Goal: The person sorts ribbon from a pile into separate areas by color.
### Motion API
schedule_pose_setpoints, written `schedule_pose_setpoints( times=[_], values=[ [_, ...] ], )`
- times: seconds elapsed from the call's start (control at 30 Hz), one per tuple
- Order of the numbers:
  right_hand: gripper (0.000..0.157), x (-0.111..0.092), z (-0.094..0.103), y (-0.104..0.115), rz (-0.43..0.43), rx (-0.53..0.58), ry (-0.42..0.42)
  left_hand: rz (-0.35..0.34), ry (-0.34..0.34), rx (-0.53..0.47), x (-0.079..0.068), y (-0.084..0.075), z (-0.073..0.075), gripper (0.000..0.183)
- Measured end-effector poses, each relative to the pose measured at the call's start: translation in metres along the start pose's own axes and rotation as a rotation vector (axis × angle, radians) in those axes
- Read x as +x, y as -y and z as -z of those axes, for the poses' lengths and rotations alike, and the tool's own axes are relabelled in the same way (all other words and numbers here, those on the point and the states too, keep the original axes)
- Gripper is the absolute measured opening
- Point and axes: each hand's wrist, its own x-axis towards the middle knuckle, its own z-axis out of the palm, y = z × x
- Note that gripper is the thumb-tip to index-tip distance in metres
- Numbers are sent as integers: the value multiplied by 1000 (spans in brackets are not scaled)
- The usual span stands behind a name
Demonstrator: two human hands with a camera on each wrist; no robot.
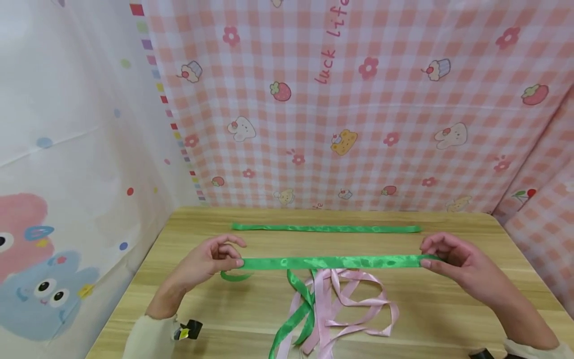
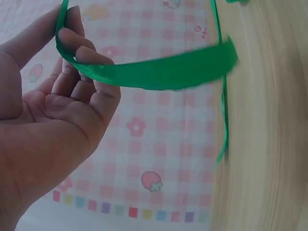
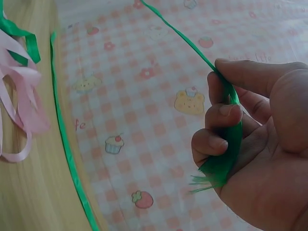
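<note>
A green satin ribbon point(image 1: 332, 262) is stretched level between both hands, above the table. My left hand point(image 1: 215, 260) pinches it near one end between thumb and finger; in the left wrist view the loose tail of that ribbon point(image 2: 168, 67) hangs past the fingers. At the other end my right hand point(image 1: 453, 257) pinches it, and the right wrist view shows its frayed end point(image 3: 219, 166) lying against the curled fingers. Below the stretched ribbon lies a loose heap of pink ribbons point(image 1: 323, 309) with green ribbon pieces point(image 1: 296, 319) among them.
Another green ribbon point(image 1: 327, 229) lies straight along the back of the wooden table point(image 1: 202, 309). Behind the table hangs a pink checked cloth point(image 1: 305, 124), and a white printed cloth point(image 1: 89, 149) hangs at the left.
</note>
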Motion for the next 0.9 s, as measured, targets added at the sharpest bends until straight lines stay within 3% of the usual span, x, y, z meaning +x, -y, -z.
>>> schedule_pose_setpoints(
  times=[0.27,0.57,0.9],
  values=[
    [32,-15,4,-7,-8,29,8,0,61,-4,-3,8,-2,34],
    [25,-21,12,-6,-120,-66,-45,17,-15,73,0,12,5,32],
    [24,-29,27,-16,-193,-88,-49,28,-6,97,-4,22,13,33]
  ],
)
